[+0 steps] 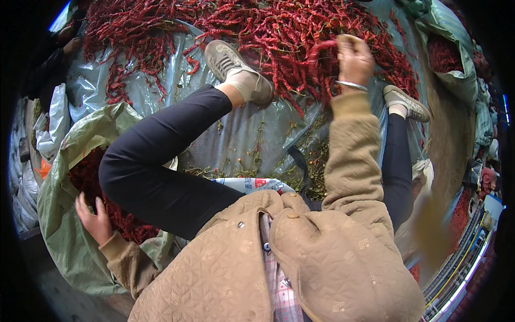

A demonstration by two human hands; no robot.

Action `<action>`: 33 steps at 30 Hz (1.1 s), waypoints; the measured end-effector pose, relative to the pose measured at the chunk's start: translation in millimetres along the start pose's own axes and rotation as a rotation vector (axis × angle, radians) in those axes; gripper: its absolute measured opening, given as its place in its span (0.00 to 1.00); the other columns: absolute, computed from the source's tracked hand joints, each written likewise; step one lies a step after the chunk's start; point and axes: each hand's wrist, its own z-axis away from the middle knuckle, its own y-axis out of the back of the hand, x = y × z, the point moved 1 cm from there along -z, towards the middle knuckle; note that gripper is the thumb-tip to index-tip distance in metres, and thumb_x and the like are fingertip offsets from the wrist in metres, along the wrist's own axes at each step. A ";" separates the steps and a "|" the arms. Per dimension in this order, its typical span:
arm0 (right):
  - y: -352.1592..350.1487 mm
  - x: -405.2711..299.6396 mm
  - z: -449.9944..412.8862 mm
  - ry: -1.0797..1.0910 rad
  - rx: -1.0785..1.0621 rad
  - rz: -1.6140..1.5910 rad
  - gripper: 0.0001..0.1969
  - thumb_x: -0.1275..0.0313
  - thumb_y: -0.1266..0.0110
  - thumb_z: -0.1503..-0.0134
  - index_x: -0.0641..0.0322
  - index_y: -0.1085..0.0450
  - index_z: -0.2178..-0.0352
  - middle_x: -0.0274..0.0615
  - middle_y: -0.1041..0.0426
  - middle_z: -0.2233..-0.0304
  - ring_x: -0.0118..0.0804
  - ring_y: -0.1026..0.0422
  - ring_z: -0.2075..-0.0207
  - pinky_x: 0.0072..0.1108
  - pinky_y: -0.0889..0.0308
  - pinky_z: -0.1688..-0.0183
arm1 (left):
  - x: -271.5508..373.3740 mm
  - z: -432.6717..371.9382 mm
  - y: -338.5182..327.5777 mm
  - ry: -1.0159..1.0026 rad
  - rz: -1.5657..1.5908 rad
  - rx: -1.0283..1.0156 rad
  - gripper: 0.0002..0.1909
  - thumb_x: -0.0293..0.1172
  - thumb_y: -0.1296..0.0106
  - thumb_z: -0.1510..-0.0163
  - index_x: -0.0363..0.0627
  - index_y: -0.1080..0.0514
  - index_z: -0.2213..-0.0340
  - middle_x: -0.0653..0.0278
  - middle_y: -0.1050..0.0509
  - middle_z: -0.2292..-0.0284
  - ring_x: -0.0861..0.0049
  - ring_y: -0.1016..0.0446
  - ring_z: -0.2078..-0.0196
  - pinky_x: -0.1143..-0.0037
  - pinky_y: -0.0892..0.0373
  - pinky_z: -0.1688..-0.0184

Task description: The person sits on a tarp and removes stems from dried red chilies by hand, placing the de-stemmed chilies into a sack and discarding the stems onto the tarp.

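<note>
A wide heap of long, wrinkled red chili peppers [277,28] covers plastic sheeting [233,141] in front of me. Over the heap's right part, my right hand [355,60] pinches a curved red chili pepper [322,48] between thumb and fingers; motion blurs the hand. At the left stands a pale green woven sack [56,225] with its mouth wide, holding many red chilies [128,221]. My left hand [94,217] rests over the chilies in this sack, fingers apart, with nothing seen in it.
Chili stems and bits [257,157] lie scattered between my legs. Another woven sack [468,80] with chilies stands at the upper right. White plastic bags [52,129] lie at the far left. Another person's hand [72,46] shows at the upper left. My shoes rest beside the heap.
</note>
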 end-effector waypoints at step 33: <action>40.1 17.6 59.5 -0.214 -0.007 0.310 0.06 0.76 0.42 0.57 0.64 0.32 0.76 0.38 0.31 0.80 0.28 0.34 0.81 0.20 0.38 0.77 | 489.4 -21.4 -155.2 -0.254 1.302 -0.667 0.07 0.28 0.54 0.50 0.36 0.33 0.76 0.59 0.30 0.76 0.73 0.31 0.80 0.76 0.36 0.78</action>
